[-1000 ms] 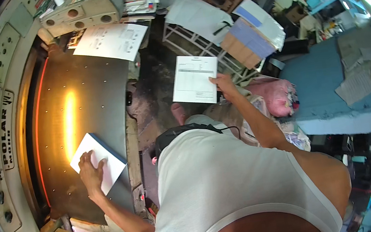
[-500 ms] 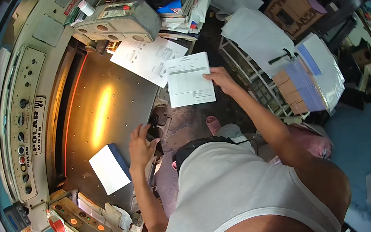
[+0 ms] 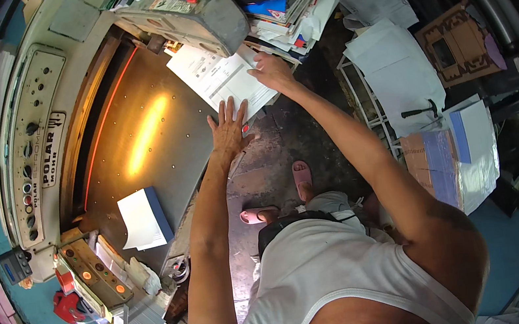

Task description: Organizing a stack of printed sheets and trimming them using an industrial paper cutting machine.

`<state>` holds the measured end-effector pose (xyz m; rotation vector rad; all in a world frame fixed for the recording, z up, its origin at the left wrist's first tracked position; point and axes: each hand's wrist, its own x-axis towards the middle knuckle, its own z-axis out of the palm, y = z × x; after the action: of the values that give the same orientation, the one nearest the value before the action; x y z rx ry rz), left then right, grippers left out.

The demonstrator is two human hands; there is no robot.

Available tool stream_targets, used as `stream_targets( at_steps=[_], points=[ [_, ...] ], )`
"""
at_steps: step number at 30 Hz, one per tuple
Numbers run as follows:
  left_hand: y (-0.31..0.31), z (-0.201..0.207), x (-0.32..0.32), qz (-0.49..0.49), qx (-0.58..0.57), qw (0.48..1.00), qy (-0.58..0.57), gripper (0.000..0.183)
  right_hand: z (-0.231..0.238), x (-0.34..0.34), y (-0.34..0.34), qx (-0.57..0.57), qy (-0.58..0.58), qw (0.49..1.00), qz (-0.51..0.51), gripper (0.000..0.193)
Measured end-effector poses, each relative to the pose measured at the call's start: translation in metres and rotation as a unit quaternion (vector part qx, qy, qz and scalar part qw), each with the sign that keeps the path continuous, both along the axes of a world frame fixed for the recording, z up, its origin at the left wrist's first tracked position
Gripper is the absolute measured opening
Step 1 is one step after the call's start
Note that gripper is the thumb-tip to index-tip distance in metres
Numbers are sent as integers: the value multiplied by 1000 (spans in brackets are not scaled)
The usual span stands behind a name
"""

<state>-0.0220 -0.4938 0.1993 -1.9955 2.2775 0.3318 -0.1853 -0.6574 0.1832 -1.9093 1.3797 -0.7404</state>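
A stack of white printed forms (image 3: 232, 85) lies at the far end of the metal machine table (image 3: 156, 136), over or against other printed sheets (image 3: 189, 62). My right hand (image 3: 275, 72) grips the stack's right edge, thumb on top; its other fingers are partly hidden. Spread with the palm down, my left hand (image 3: 227, 132) has its fingertips at the near edge of the forms. Closer to me on the same table sits a white paper block with a dark blue side (image 3: 140, 220), which neither hand touches.
A control panel with knobs (image 3: 32, 151) runs along the left. A grey metal housing (image 3: 206, 17) stands beyond the forms, with piled papers (image 3: 298, 14) beside it. To the right are a hammer (image 3: 419, 111) and a cardboard-and-paper bundle (image 3: 428, 161). A button box (image 3: 92, 271) stands near left.
My right hand has carried the forms away from me and down onto the table's far end. My left hand has reached forward to their near edge. The whole view has shifted slightly.
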Motion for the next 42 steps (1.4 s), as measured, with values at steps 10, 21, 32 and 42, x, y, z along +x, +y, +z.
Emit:
stream_targets(
  at_steps=[10, 21, 32, 42],
  points=[
    [-52, -13, -31, 70, -51, 996, 24, 88, -40, -76, 140, -13, -124, 991, -56, 30],
    [-17, 8, -11, 61, -137, 980, 130, 85, -50, -73, 202, 64, -69, 993, 75, 35],
    [213, 7, 18, 128, -51, 971, 194, 66, -10, -3, 104, -89, 51, 983, -154, 66],
    [134, 12, 49, 43, -86, 975, 201, 65, -16, 6, 51, 51, 64, 921, -382, 93]
  ],
)
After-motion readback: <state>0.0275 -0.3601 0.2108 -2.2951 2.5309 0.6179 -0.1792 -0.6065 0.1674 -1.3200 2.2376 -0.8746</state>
